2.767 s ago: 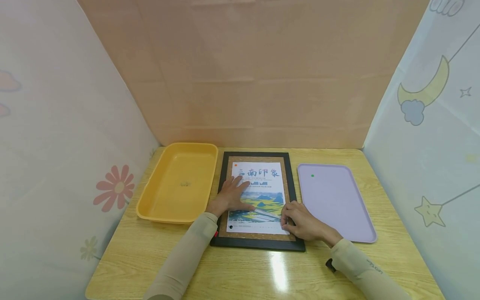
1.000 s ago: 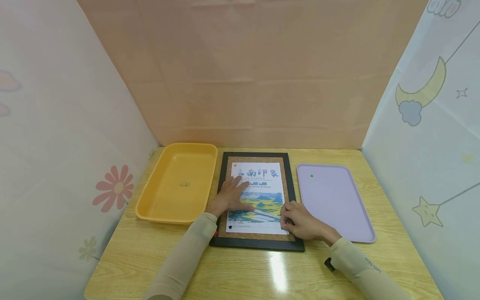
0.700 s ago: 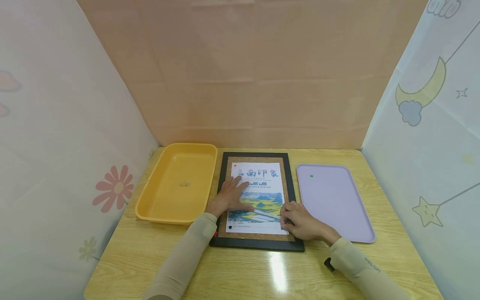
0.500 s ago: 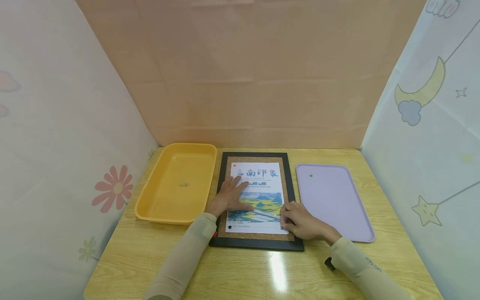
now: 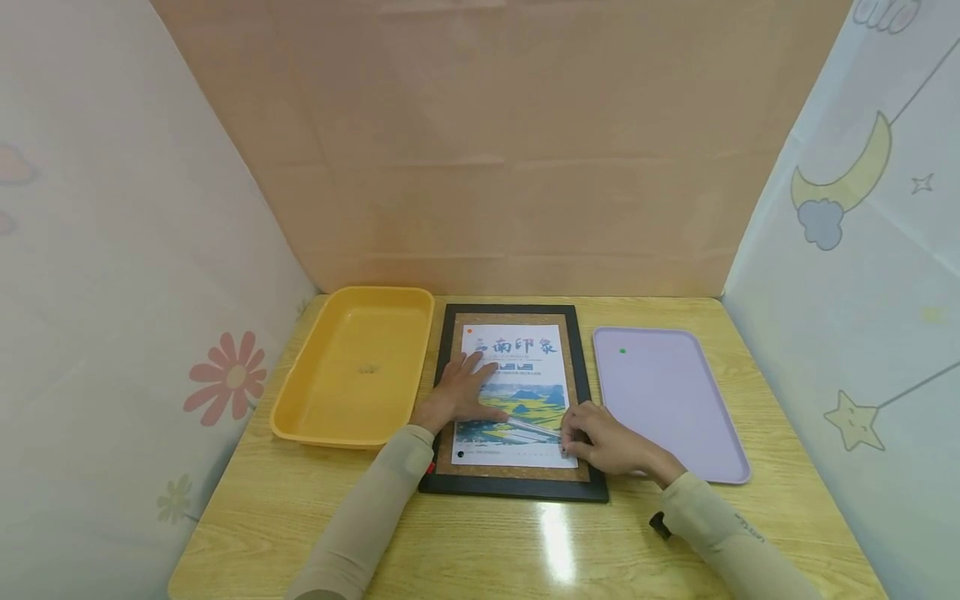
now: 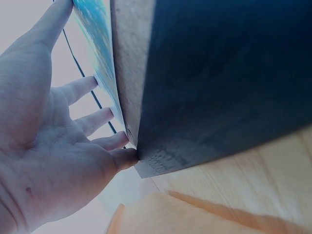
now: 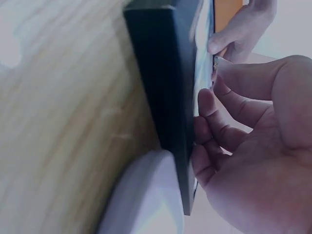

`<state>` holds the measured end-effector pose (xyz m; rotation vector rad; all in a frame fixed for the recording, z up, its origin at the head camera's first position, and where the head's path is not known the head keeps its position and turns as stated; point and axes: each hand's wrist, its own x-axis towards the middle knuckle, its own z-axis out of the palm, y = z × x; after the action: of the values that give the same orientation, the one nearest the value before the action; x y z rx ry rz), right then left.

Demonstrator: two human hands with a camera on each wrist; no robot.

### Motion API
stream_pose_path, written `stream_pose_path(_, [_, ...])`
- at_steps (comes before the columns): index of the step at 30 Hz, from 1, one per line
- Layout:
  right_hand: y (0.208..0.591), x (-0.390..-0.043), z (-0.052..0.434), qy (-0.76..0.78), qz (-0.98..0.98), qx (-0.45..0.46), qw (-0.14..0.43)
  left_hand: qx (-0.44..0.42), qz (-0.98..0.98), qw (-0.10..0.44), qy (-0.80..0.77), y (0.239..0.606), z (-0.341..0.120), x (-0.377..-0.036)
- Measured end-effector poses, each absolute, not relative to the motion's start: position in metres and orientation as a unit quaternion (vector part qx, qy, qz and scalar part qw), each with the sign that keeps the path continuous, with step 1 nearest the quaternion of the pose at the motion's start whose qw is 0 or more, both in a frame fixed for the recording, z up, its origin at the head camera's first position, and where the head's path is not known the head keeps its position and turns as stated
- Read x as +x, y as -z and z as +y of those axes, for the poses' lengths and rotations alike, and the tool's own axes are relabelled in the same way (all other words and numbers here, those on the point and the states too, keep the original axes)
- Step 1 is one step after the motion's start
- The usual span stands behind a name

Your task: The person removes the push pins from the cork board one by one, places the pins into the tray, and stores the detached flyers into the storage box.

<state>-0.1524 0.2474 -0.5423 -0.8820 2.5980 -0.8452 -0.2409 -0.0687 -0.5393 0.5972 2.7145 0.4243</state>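
Observation:
A poster [image 5: 525, 396] with blue lettering and a yellow-green landscape lies on a black-framed cork board [image 5: 517, 486]. An orange thumbtack [image 5: 470, 331] sits at its upper left corner and a black thumbtack [image 5: 461, 454] at its lower left. My left hand [image 5: 461, 393] rests spread across the left side of the poster, fingers straight, thumb toward the middle. At the lower right corner, my right hand [image 5: 603, 437] has curled fingers, with thumb and index finger pinching a small thumbtack [image 7: 215, 63], mostly hidden by the fingertips.
A yellow tray [image 5: 352, 367] stands left of the board, close to its frame. To the right lies a shallow lilac tray [image 5: 667, 400] bearing a green thumbtack [image 5: 622, 351]. A red bit [image 5: 431, 468] shows at the frame's left edge. Printed cloths and a tan backdrop enclose the table.
My right hand's fingers have shifted slightly at the poster's lower right corner, the thumb a little higher. My left hand, the poster and the trays stay in place.

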Motion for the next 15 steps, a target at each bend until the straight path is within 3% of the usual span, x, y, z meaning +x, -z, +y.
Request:
stream_pose_path(7, [0.532,-0.158,0.256,0.329,0.887,-0.291,0.143,0.212,0.948,0.164,-0.171,0.545,-0.070,-0.244])
stream_pose_path(15, [0.523,-0.166,0.273,0.356,0.892,-0.263,0.095,0.213,0.951,0.166,-0.150,0.538,-0.069,-0.240])
